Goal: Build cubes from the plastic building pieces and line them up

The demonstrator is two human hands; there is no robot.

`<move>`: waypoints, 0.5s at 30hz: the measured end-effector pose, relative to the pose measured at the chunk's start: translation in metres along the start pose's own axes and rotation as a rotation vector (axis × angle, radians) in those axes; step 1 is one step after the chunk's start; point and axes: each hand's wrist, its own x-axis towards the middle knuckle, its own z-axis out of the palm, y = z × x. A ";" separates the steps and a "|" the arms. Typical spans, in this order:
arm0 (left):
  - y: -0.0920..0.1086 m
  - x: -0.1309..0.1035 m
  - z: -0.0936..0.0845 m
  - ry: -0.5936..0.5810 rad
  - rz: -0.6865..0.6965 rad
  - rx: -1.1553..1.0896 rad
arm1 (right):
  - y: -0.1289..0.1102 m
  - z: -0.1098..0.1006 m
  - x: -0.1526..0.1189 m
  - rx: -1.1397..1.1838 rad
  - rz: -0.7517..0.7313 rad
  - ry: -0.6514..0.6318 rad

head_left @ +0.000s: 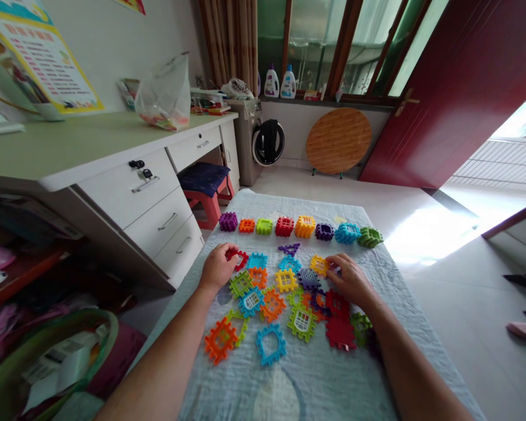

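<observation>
My left hand (pixel 219 268) is closed at the left of the loose pieces, thumb and fingers on the edge of a red interlocking plastic building tile (pixel 242 259). On the right, my right hand (pixel 349 277) grips the edge of a yellow window tile (pixel 318 265); some of its fingertips are hidden. Between the hands lie a blue tile (pixel 257 261), another yellow tile (pixel 286 280) and a purple tile (pixel 309 279). Closer to me are an orange tile (pixel 221 341), a blue frame tile (pixel 270 344), a green window tile (pixel 302 322) and a solid red tile (pixel 341 332).
Along the cloth-covered table's (pixel 241 392) far side stands a row of several stacks, including a purple one (pixel 228 221) and a green one (pixel 370 236). A desk (pixel 114 140) with drawers is at left, a stool (pixel 206 184) beside it. A basket (pixel 109 345) stands lower left.
</observation>
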 end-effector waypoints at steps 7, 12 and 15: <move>0.000 0.000 -0.001 -0.003 0.001 0.013 | -0.002 -0.001 -0.001 0.017 -0.001 0.005; -0.001 0.000 0.000 -0.004 -0.008 -0.001 | 0.001 0.001 -0.001 0.016 -0.001 0.001; 0.000 0.000 0.000 -0.008 -0.010 -0.001 | 0.002 0.001 -0.001 0.013 -0.007 -0.001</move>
